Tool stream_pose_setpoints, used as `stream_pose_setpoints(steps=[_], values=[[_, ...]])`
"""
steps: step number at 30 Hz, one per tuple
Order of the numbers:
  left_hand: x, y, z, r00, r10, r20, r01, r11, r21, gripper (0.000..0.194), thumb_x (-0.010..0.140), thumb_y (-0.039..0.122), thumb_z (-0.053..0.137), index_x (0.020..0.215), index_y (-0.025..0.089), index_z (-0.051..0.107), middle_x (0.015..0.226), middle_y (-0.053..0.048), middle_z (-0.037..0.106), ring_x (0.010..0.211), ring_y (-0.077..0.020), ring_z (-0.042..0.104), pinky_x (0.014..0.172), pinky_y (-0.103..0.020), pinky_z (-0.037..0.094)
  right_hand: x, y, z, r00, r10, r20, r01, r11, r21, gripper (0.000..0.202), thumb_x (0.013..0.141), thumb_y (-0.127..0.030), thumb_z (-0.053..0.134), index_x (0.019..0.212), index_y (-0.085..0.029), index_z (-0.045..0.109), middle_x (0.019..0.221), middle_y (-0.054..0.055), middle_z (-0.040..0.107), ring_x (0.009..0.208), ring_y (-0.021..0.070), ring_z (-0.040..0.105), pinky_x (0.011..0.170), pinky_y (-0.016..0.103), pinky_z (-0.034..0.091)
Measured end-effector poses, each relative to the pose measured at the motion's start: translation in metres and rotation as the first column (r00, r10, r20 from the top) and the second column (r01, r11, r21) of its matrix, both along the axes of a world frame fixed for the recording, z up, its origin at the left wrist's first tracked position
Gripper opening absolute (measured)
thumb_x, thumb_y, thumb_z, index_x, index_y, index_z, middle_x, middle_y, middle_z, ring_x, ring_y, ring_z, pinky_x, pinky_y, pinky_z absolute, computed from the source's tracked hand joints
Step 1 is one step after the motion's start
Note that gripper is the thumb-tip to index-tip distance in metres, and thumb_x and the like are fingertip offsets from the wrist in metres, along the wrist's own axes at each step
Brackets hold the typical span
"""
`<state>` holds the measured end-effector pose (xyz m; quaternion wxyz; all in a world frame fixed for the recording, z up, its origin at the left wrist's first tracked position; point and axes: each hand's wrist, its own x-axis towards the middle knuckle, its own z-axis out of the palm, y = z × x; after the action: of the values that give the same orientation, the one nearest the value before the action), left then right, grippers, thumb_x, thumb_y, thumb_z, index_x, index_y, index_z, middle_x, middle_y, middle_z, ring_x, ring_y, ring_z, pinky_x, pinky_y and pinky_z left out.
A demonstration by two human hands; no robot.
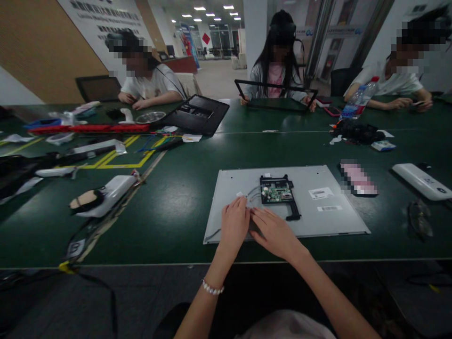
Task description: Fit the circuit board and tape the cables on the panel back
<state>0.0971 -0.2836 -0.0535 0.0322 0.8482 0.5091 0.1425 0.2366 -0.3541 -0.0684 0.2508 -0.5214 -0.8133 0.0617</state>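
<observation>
A thin grey display panel (243, 178) lies flat on the table in front of me, its back up. On it sits a black plastic bracket (294, 209) holding a green circuit board (278, 193). Grey cables (253, 191) run from the board towards my fingers. My left hand (235, 221) rests on the panel left of the board, fingers bent and pressed together. Fingertip to fingertip with it, my right hand (270, 228) has its fingers curled close together. Whatever lies between them is hidden. A dark cable end (213, 233) shows left of my left hand.
A pink phone-like object (358, 178), a white device (422, 181) and glasses (419, 217) lie to the right. Another white device (106, 195) and cables are on the left. Across the table, one person holds a black frame (275, 85); a black cover (197, 114) lies nearby.
</observation>
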Motion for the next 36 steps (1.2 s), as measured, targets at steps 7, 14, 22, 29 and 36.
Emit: stream_pose_setpoints(steps=[7,14,22,29,36], values=[[-0.001,0.002,0.003,1.000,0.006,0.022,-0.005,1.000,-0.023,0.032,0.092,0.019,0.050,0.124,0.016,0.054,0.129,-0.012,0.061,0.119,-0.0256,0.057,0.100,-0.039,0.042,0.001,-0.009,0.001,1.000,0.000,0.028,0.001,0.999,-0.035,0.049,0.092,-0.026,0.048,0.137,-0.006,0.048,0.145,0.018,0.049,0.134,0.0262,0.045,0.114,0.044,0.035],[-0.002,0.009,0.001,0.993,-0.002,0.120,0.006,0.999,-0.032,0.034,0.087,0.020,0.057,0.121,0.018,0.054,0.126,-0.011,0.063,0.115,-0.0257,0.059,0.099,-0.040,0.044,0.016,-0.026,0.009,1.000,-0.028,-0.011,0.028,0.999,-0.043,0.046,0.095,-0.026,0.044,0.138,-0.012,0.049,0.139,0.014,0.055,0.132,0.0240,0.048,0.113,0.046,0.037],[-0.003,0.009,0.000,0.961,-0.016,0.276,0.003,0.999,0.049,0.031,0.084,0.015,0.058,0.115,0.018,0.058,0.131,-0.013,0.058,0.121,-0.0275,0.055,0.102,-0.046,0.043,0.080,-0.056,0.005,0.948,-0.295,-0.122,0.292,0.955,-0.045,0.041,0.096,-0.030,0.044,0.135,-0.020,0.052,0.136,0.009,0.059,0.129,0.0236,0.051,0.111,0.047,0.040],[-0.004,0.002,0.001,0.943,-0.078,0.322,0.019,0.983,0.182,0.029,0.086,0.015,0.055,0.115,0.018,0.058,0.133,-0.013,0.057,0.124,-0.0287,0.052,0.103,-0.049,0.043,0.187,-0.078,-0.017,0.777,-0.623,-0.092,0.628,0.777,0.041,0.046,0.095,-0.043,0.042,0.129,-0.015,0.056,0.135,0.015,0.057,0.126,0.0289,0.053,0.109,0.050,0.040],[0.002,-0.005,-0.003,0.951,-0.098,0.294,0.031,0.974,0.222,0.027,0.088,0.015,0.053,0.114,0.018,0.059,0.131,-0.013,0.058,0.128,-0.0287,0.049,0.105,-0.049,0.041,0.229,-0.087,-0.049,0.724,-0.689,-0.030,0.690,0.724,0.021,0.055,0.093,-0.051,0.039,0.129,-0.011,0.054,0.131,0.020,0.058,0.123,0.0326,0.053,0.106,0.050,0.041]])
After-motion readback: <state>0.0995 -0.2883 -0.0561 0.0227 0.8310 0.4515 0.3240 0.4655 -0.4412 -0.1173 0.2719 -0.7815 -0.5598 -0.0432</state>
